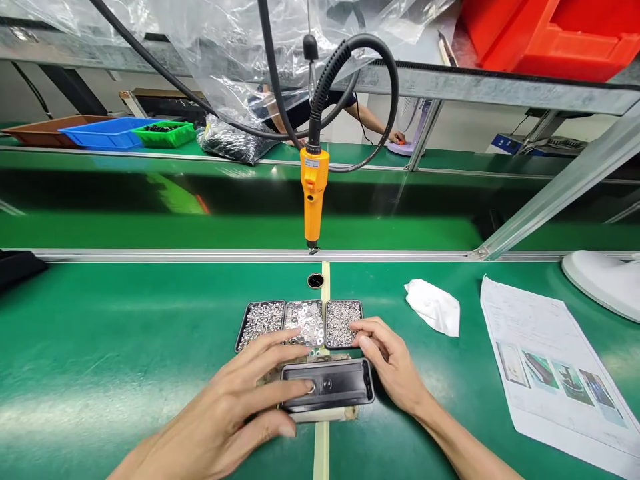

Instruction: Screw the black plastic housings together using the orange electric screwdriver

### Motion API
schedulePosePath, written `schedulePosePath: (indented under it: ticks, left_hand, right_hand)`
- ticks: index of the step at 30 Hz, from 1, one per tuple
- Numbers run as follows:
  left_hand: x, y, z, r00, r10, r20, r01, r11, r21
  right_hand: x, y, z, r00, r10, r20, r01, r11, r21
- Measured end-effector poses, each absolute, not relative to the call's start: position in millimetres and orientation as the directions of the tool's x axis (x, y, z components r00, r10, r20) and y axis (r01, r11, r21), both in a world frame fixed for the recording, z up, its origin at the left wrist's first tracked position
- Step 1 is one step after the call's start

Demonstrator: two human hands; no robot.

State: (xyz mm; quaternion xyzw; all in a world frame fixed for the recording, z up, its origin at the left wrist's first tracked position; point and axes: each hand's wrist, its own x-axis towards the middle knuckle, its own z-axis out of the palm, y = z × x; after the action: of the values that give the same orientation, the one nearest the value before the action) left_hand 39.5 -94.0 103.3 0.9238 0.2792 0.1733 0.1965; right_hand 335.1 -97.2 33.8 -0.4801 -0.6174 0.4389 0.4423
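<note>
A black rectangular plastic part [334, 384] lies on a light block on the green bench in front of me. My left hand [235, 407] rests on its left side, fingers spread, one fingertip pressing near a small hole in its top. My right hand [387, 363] touches the part's right end, fingers reaching toward the right one of three small trays of screws and washers [300, 321] just behind it. An orange electric screwdriver [313, 200] hangs from a black cable above the trays, untouched.
A crumpled white cloth [434, 305] and a printed instruction sheet [545, 363] lie to the right, with a white lamp base [603, 280] at the far right. Blue and green bins [135, 132] stand on the far bench, where another person's arm [373, 123] shows.
</note>
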Motion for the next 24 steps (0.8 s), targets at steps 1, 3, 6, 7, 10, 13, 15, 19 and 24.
schedulePosePath:
  ticks: [1,3,6,7,10,13,15,19,24]
  left_hand:
    - [39,-95,100,0.795,0.568,0.215,0.447,-0.787,0.424]
    - [40,-97,94,0.805,0.550,0.224,0.451,-0.811,0.372]
    - [45,-97,90,0.815,0.535,0.221,0.447,-0.824,0.347]
    - [47,-96,89,0.819,0.531,0.217,0.445,-0.827,0.343]
    - [54,-94,88,0.829,0.514,0.220,0.434,-0.839,0.328]
    - [58,-94,90,0.829,0.509,0.231,0.428,-0.844,0.323]
    - [59,-95,95,0.821,0.526,0.223,0.426,-0.824,0.373]
    - [54,-87,113,0.607,0.719,0.338,0.435,-0.657,0.616]
    - [31,-58,106,0.200,0.926,0.319,0.629,-0.371,0.683]
  right_hand:
    - [335,-97,34,-0.146,0.982,0.122,0.205,0.150,-0.967]
    - [335,-97,35,-0.146,0.983,0.114,0.209,0.143,-0.967]
    - [334,-97,36,-0.149,0.984,0.102,0.218,0.134,-0.967]
    - [334,-97,36,-0.149,0.983,0.103,0.220,0.135,-0.966]
    - [334,-97,37,-0.144,0.983,0.115,0.224,0.146,-0.964]
    - [333,-98,37,-0.147,0.982,0.122,0.223,0.153,-0.963]
    - [333,-98,38,-0.150,0.982,0.116,0.226,0.148,-0.963]
    - [334,-98,38,-0.149,0.981,0.123,0.234,0.156,-0.960]
    - [335,-99,36,-0.156,0.980,0.123,0.237,0.158,-0.959]
